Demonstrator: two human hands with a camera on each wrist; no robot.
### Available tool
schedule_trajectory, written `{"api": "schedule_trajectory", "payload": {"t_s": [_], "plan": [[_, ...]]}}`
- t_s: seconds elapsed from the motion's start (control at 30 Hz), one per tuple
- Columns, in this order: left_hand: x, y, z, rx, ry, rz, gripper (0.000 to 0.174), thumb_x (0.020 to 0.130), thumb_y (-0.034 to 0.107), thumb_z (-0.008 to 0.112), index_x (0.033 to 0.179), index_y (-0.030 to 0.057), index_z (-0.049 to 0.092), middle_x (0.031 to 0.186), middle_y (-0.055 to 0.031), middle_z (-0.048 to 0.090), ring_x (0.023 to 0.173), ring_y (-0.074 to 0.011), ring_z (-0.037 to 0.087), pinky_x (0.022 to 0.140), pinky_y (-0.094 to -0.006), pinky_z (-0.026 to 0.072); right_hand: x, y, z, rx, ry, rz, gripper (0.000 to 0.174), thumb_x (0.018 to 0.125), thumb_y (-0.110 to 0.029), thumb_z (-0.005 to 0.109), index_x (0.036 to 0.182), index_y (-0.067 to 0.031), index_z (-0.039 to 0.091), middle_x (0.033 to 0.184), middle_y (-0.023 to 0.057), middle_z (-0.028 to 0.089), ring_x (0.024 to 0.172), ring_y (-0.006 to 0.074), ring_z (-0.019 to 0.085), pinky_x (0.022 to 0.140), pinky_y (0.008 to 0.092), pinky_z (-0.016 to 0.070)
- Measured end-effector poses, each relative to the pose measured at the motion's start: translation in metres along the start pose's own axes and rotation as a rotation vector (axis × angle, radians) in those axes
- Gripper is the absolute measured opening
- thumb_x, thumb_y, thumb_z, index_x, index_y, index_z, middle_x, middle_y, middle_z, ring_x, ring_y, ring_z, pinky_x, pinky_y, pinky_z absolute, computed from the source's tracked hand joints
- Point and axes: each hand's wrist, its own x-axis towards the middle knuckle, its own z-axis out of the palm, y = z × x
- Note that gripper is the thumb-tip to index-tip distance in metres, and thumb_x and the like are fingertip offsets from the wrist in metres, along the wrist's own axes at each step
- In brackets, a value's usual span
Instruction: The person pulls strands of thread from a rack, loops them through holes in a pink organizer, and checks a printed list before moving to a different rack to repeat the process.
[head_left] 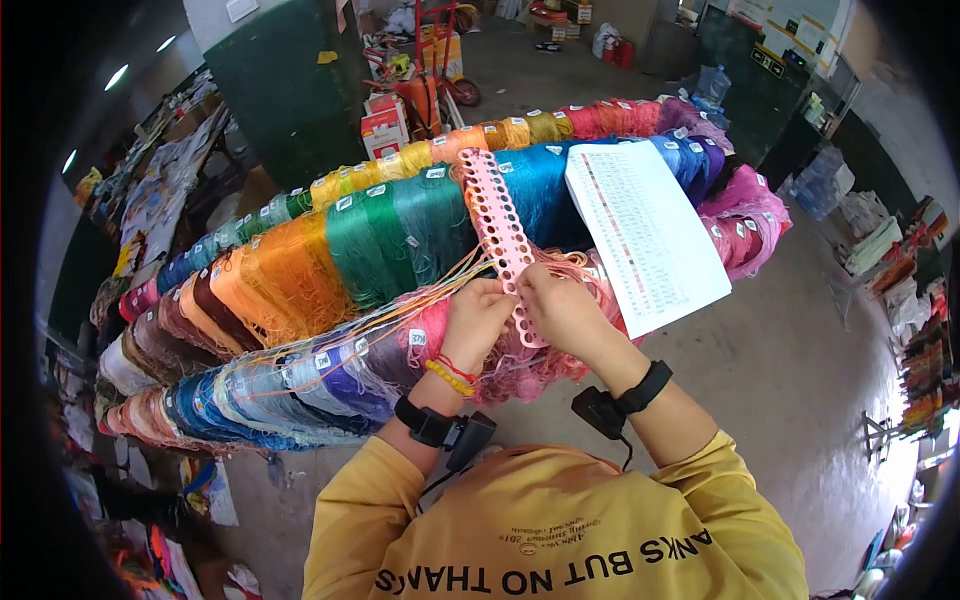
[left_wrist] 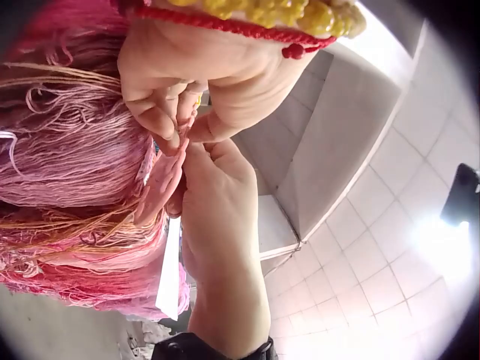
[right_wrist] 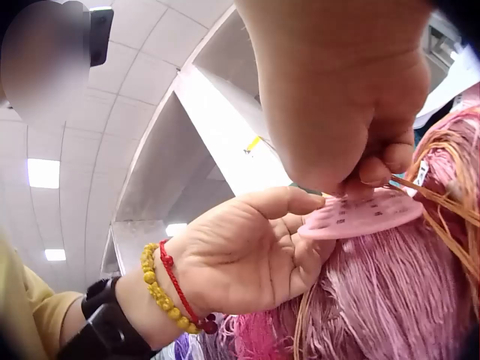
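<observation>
A long pink thread card (head_left: 497, 215) with rows of holes lies across the hanging skeins, its near end between both hands. My left hand (head_left: 480, 315), wearing red and yellow bracelets, grips the card's edge between thumb and fingers. Curled over the card, my right hand (head_left: 562, 308) pinches orange thread (right_wrist: 420, 187) at the holes; its fingertips are partly hidden in the head view. In the right wrist view the card (right_wrist: 367, 217) is seen almost edge-on, above pink skeins (right_wrist: 382, 292). Loose yellow and orange strands (head_left: 400, 305) trail leftward from the card.
Rows of labelled thread skeins (head_left: 290, 285) in many colours hang before me. A printed paper chart (head_left: 650, 235) rests on them at the right. Behind stand a red hand truck (head_left: 425, 85), boxes (head_left: 383, 128) and a water bottle (head_left: 712, 88).
</observation>
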Motion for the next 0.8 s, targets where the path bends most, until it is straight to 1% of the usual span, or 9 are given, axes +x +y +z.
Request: {"api": "schedule_trajectory", "payload": {"t_s": [0.07,0.17,0.2,0.37,0.4,0.43,0.6,0.7,0.8], "plan": [[0.0,-0.003,-0.001,-0.025,-0.047,0.028,0.018,0.08,0.004,0.054,0.098,-0.0018,0.054,0.077,-0.0038,0.06,0.062,-0.0077,0.055,0.054,-0.0182,0.0413,0.001,0.003,0.005,-0.122,0.014,-0.068,0.014,0.081,-0.013,0.051,0.088,-0.0012,0.046,0.066,0.0182,0.058,0.06,0.0362,0.058,0.053,0.0432,0.0459],[-0.002,-0.005,-0.001,-0.062,-0.071,0.047,0.021,0.082,0.003,0.051,0.102,-0.0021,0.056,0.08,-0.0033,0.061,0.063,-0.0072,0.053,0.058,-0.019,0.0416,0.002,-0.007,0.0,-0.238,-0.027,-0.087,0.014,0.079,-0.012,0.051,0.086,-0.0008,0.045,0.065,0.0173,0.059,0.059,0.0329,0.06,0.05,0.0406,0.0461],[-0.002,-0.006,-0.002,-0.083,-0.078,0.053,0.021,0.082,0.003,0.051,0.102,-0.0023,0.056,0.08,-0.0032,0.06,0.063,-0.0072,0.053,0.058,-0.0191,0.0416,0.002,-0.007,0.0,-0.278,-0.004,-0.107,0.014,0.078,-0.012,0.05,0.085,-0.0014,0.045,0.064,0.0158,0.059,0.058,0.0291,0.06,0.047,0.038,0.0461],[0.001,-0.012,0.0,-0.051,-0.022,0.094,0.022,0.084,0.001,0.049,0.104,-0.004,0.055,0.078,-0.0022,0.06,0.062,-0.0058,0.051,0.057,-0.0184,0.0414,0.001,-0.011,0.002,-0.36,0.03,-0.174,0.011,0.077,-0.011,0.049,0.085,-0.0024,0.046,0.064,0.0121,0.058,0.056,0.0262,0.06,0.046,0.0356,0.0464],[0.003,-0.015,-0.001,-0.024,-0.016,0.106,0.024,0.083,-0.001,0.047,0.106,-0.0051,0.054,0.083,-0.0051,0.061,0.067,-0.0064,0.054,0.056,-0.0182,0.0427,0.0,-0.012,0.002,-0.366,0.036,-0.185,0.011,0.077,-0.01,0.049,0.085,-0.0026,0.047,0.064,0.0114,0.058,0.056,0.026,0.06,0.046,0.0353,0.0465],[0.004,-0.016,-0.002,-0.031,-0.013,0.113,0.024,0.084,-0.001,0.047,0.106,-0.0052,0.055,0.084,-0.005,0.061,0.067,-0.0062,0.054,0.055,-0.018,0.0426,0.0,-0.012,0.002,-0.372,0.042,-0.195,0.011,0.077,-0.01,0.049,0.085,-0.0029,0.047,0.065,0.0108,0.058,0.056,0.0257,0.06,0.046,0.0349,0.0466],[0.008,-0.025,0.0,-0.073,0.019,0.149,0.021,0.084,-0.001,0.05,0.104,-0.0055,0.056,0.082,-0.0045,0.061,0.063,-0.0055,0.053,0.053,-0.0174,0.0416,0.0,-0.015,0.001,-0.349,0.037,-0.195,0.013,0.075,-0.01,0.051,0.086,-0.0037,0.048,0.064,0.0109,0.058,0.056,0.0244,0.06,0.045,0.0341,0.047],[0.008,-0.026,0.0,-0.033,0.033,0.178,0.019,0.084,0.0,0.05,0.102,-0.0052,0.057,0.078,-0.0045,0.062,0.06,-0.0061,0.054,0.05,-0.0177,0.0422,0.001,-0.016,0.002,-0.263,0.023,-0.116,0.01,0.077,-0.011,0.051,0.082,-0.0019,0.05,0.065,0.0145,0.059,0.057,0.0292,0.06,0.049,0.0374,0.047],[0.008,-0.03,-0.002,-0.004,0.035,0.196,0.017,0.084,0.001,0.051,0.099,-0.0047,0.057,0.076,-0.0054,0.061,0.059,-0.0071,0.055,0.049,-0.0183,0.0433,0.009,-0.001,0.008,0.083,0.066,0.008,0.013,0.079,-0.012,0.051,0.079,0.0001,0.053,0.068,0.0182,0.059,0.061,0.0354,0.058,0.055,0.0414,0.0461]]}}
